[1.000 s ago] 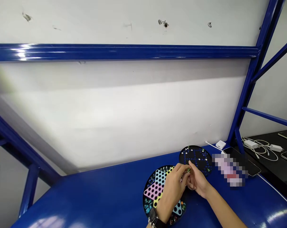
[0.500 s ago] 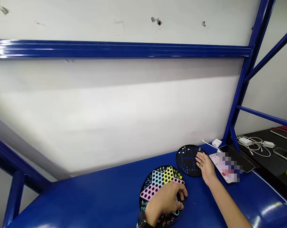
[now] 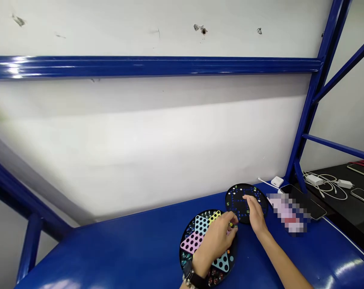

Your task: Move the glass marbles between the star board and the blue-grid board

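Note:
A round star-shaped marble board [image 3: 196, 241] with pink, blue and yellow points lies on the blue shelf, with several glass marbles along its rim. My left hand [image 3: 216, 240], a watch on its wrist, hovers over this board and pinches a small yellow-green marble [image 3: 231, 226] at its fingertips. Just behind to the right lies a smaller black round board [image 3: 237, 196] with blue dotted holes and a few marbles in it. My right hand [image 3: 255, 213] rests palm down on that black board. Its fingers are bent together with the tips on the holes, and what they hold is hidden.
A phone with a blurred screen [image 3: 287, 212] lies right of the black board, with a white charger [image 3: 277, 181] and cable behind it. A blue upright post [image 3: 305, 124] rises at the right. Beyond it, a black table [image 3: 344, 200] carries white cables and more phones.
My left hand rose from the near edge of the coloured board with a marble pinched in its fingers. My right hand turned palm down and slid left onto the black board.

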`<control>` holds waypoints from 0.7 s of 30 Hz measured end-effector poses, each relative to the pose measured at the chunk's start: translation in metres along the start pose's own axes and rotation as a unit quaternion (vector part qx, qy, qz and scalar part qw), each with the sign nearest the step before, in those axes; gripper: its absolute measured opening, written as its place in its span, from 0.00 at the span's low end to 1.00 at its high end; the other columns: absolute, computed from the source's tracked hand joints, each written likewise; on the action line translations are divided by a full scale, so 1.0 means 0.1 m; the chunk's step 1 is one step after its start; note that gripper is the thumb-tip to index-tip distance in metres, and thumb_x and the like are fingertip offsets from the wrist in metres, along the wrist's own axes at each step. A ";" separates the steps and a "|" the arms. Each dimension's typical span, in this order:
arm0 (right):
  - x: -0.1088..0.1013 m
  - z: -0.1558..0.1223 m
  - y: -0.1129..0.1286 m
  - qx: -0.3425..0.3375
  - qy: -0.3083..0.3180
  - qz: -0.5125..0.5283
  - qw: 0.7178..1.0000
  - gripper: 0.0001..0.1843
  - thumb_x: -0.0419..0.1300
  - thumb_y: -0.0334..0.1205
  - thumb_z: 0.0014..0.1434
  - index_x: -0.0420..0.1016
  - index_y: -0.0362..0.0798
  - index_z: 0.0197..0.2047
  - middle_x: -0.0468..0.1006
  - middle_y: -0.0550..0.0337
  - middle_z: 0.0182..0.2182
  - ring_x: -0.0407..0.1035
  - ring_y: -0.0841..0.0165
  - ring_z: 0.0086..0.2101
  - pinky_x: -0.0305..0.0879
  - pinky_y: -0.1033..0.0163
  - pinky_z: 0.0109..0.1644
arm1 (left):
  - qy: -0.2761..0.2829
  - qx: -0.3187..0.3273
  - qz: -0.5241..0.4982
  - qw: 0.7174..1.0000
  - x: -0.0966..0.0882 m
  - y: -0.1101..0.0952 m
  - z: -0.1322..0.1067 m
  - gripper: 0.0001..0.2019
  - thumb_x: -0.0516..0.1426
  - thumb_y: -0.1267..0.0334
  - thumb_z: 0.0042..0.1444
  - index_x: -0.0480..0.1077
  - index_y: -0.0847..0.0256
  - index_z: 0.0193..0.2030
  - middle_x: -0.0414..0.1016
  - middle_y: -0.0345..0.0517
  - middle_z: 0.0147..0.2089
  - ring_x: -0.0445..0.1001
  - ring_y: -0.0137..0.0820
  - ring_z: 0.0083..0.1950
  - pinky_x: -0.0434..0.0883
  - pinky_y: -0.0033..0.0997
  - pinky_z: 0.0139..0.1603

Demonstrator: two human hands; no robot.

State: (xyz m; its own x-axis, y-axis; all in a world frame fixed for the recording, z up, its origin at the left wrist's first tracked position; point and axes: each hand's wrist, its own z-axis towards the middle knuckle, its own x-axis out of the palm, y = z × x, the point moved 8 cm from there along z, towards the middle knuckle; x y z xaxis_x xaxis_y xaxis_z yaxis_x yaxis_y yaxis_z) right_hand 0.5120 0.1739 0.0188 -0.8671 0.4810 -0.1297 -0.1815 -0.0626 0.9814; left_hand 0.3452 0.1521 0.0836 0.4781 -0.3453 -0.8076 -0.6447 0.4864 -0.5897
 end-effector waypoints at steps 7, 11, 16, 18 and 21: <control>-0.06 0.05 0.03 -0.012 -0.006 -0.009 1.000 0.26 0.49 0.60 0.64 0.78 0.50 0.42 0.80 0.50 0.47 0.71 0.56 0.54 0.66 0.54 0.59 | -0.052 0.045 -0.008 0.998 0.04 -0.03 0.36 0.14 0.52 0.71 0.60 0.72 0.55 0.49 0.78 0.41 0.52 0.76 0.31 0.48 0.70 0.29 0.52; -0.01 0.01 0.08 -0.021 0.016 -0.026 0.999 0.24 0.51 0.60 0.63 0.77 0.50 0.38 0.80 0.51 0.45 0.73 0.56 0.49 0.68 0.56 0.53 | 0.052 -0.006 0.030 0.998 0.00 0.07 0.21 0.10 0.58 0.71 0.51 0.77 0.55 0.39 0.81 0.38 0.41 0.77 0.30 0.40 0.69 0.26 0.42; 0.06 -0.07 0.17 -0.074 0.039 -0.064 0.994 0.23 0.50 0.58 0.66 0.76 0.51 0.35 0.80 0.53 0.41 0.73 0.60 0.43 0.67 0.58 0.48 | 0.173 -0.062 0.117 0.976 0.05 0.12 -0.09 0.10 0.63 0.69 0.42 0.79 0.54 0.34 0.81 0.36 0.34 0.77 0.31 0.36 0.66 0.26 0.35; 0.09 -0.10 0.19 -0.093 0.052 -0.087 0.991 0.22 0.50 0.57 0.67 0.75 0.51 0.33 0.79 0.55 0.38 0.72 0.61 0.41 0.66 0.59 0.47 | 0.156 -0.073 0.162 0.972 0.06 0.08 -0.12 0.11 0.62 0.70 0.44 0.79 0.54 0.35 0.83 0.39 0.38 0.79 0.34 0.39 0.67 0.28 0.39; 0.11 -0.11 0.21 -0.110 0.058 -0.113 0.986 0.22 0.50 0.56 0.68 0.74 0.51 0.33 0.78 0.56 0.37 0.71 0.62 0.40 0.64 0.59 0.47 | 0.141 -0.083 0.249 0.955 0.14 -0.01 -0.12 0.12 0.58 0.74 0.50 0.79 0.59 0.39 0.83 0.49 0.42 0.80 0.41 0.44 0.70 0.34 0.44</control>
State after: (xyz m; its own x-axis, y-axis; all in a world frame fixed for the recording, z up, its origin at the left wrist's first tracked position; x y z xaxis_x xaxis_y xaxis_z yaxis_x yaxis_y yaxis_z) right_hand 0.4938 0.1683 0.0361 -0.8377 0.4025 -0.3692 -0.4611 -0.1589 0.8730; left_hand 0.3448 0.1372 0.0728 -0.0764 -0.3192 -0.9446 -0.8471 0.5204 -0.1073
